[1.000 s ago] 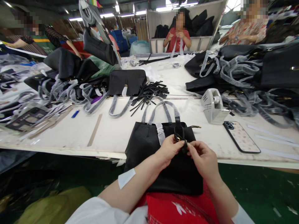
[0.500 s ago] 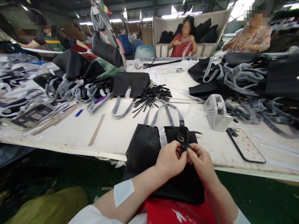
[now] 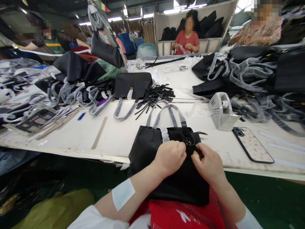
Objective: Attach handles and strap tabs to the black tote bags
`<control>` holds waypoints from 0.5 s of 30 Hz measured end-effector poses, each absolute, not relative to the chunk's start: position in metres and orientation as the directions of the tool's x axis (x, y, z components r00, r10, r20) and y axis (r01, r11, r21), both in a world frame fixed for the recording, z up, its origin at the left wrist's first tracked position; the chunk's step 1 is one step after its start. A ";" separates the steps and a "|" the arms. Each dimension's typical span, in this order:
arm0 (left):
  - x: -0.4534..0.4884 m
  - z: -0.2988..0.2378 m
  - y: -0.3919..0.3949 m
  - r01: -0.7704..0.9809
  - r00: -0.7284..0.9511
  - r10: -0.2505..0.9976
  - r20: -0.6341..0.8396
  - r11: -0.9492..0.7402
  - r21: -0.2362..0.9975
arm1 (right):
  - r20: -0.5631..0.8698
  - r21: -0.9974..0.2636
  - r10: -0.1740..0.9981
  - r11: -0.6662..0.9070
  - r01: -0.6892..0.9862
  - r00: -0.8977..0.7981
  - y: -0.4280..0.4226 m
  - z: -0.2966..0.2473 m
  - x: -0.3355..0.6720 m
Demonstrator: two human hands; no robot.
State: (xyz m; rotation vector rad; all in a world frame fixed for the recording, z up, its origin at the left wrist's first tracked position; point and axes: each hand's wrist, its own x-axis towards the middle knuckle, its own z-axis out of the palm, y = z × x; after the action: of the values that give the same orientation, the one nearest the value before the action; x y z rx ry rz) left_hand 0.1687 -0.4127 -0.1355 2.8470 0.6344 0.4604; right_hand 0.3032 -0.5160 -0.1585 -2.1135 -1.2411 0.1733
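A black handbag (image 3: 145, 152) leans against the table edge, its lower part over my lap. Its two handles (image 3: 170, 111) stand up in clear plastic wrap, and a white gathered wrap (image 3: 165, 135) covers the strap at the front. A thin black leather strap (image 3: 188, 137) is looped at the base of the right-hand handle. My left hand (image 3: 171, 158) is closed at the loop's left side, and my right hand (image 3: 207, 162) pinches at its right side. Both appear to grip the strap, though its ends are mostly hidden by my fingers.
Beyond the bag lie a pile of black leather straps (image 3: 157, 95) and another black handbag (image 3: 132, 84). To the right are a white tape dispenser (image 3: 220, 111), a phone (image 3: 254, 144) and stacked bags (image 3: 252, 70). Co-workers (image 3: 187, 39) stand across the table.
My hands have moved apart, the left slightly left, drawing the black strap's loop closer to the handle base. The gold-ringed end, visible before, is now mostly hidden.
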 end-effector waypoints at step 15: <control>0.173 -0.141 -0.407 0.255 0.928 0.290 0.235 -0.952 0.169 | 0.054 -0.916 0.895 -0.132 0.379 0.443 -0.513 -0.151 0.297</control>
State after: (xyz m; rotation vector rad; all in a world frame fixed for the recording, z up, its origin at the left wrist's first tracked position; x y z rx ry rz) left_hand 0.1728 -0.4069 -0.1412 2.9508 0.4197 0.3905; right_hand 0.2974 -0.5133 -0.1512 -1.7156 -1.1074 0.6587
